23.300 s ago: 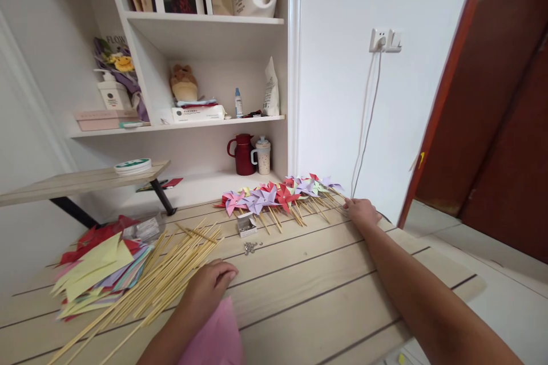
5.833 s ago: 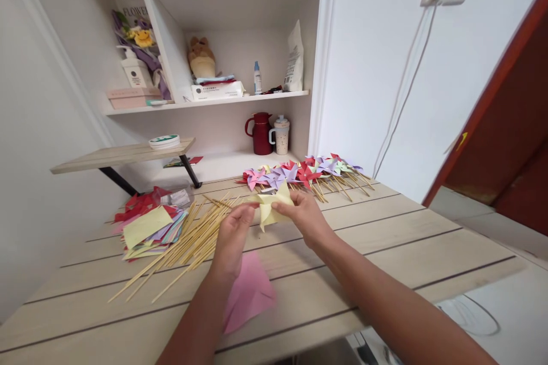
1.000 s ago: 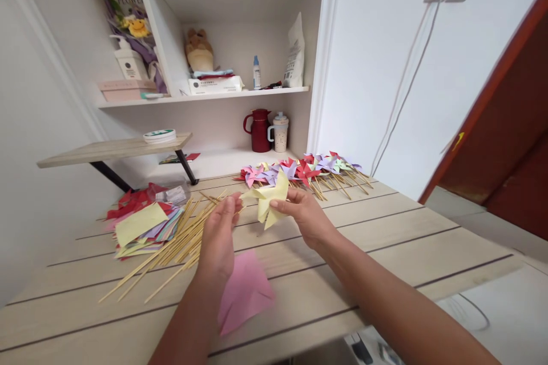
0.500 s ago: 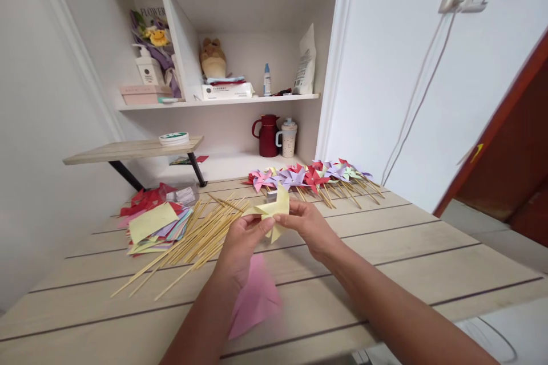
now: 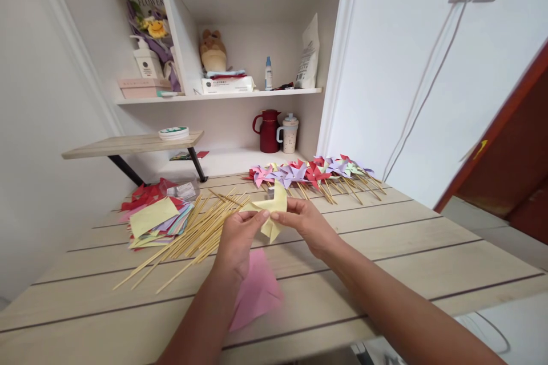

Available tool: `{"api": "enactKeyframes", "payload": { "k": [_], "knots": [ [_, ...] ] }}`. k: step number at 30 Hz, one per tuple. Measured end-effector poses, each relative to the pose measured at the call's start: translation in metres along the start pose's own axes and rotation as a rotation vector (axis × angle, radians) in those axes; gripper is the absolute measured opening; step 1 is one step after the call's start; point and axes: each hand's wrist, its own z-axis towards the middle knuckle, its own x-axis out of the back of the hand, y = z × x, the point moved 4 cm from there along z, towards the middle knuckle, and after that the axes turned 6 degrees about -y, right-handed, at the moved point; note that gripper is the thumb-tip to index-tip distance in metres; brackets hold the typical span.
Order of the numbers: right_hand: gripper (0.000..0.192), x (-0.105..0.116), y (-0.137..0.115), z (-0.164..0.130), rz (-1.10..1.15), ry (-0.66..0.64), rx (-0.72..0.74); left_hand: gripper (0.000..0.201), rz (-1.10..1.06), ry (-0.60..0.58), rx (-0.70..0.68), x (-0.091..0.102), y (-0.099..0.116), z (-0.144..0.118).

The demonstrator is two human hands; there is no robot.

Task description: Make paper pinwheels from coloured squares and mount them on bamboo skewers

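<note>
A pale yellow paper pinwheel [image 5: 279,199] is held above the table between both hands, its blades folded in toward the middle. My left hand [image 5: 243,234] pinches its left side, thumb close to the centre. On the other side, my right hand [image 5: 305,225] grips it with thumb and fingers, the thumb tip also near the centre. The fingers behind the paper are partly hidden. Below my left wrist lies a pink sheet of paper [image 5: 257,293] on the table, partly covered by the forearm.
Many thin wooden sticks [image 5: 192,239] lie left of my hands, beside a stack of coloured paper [image 5: 156,219]. Finished pinwheels on sticks [image 5: 314,174] lie along the table's back. A small raised shelf [image 5: 132,145] stands at left; a red jug [image 5: 269,132] and a cup [image 5: 290,134] stand behind.
The head view has tilted slightly, so the shelves sit a little higher. Both hands keep hold of the yellow pinwheel, with only a slight shift of the fingers at its centre.
</note>
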Motion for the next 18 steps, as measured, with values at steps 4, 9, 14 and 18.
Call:
{"api": "enactKeyframes", "payload": {
  "k": [4,9,14,18],
  "knots": [
    [0.032,0.001,-0.001,-0.002,-0.082,0.018,0.082,0.038,-0.084,0.039,-0.007,0.004,0.001,0.002],
    [0.056,-0.005,-0.005,-0.009,-0.337,-0.048,0.244,0.031,-0.283,0.113,0.009,0.011,0.002,0.006],
    [0.04,-0.011,-0.006,-0.013,-0.674,-0.043,0.557,0.016,-0.379,0.15,0.015,0.014,0.001,0.008],
    [0.033,-0.009,-0.003,-0.009,-0.856,0.001,0.636,0.018,-0.401,0.132,0.012,0.013,0.003,0.006]
  ]
}}
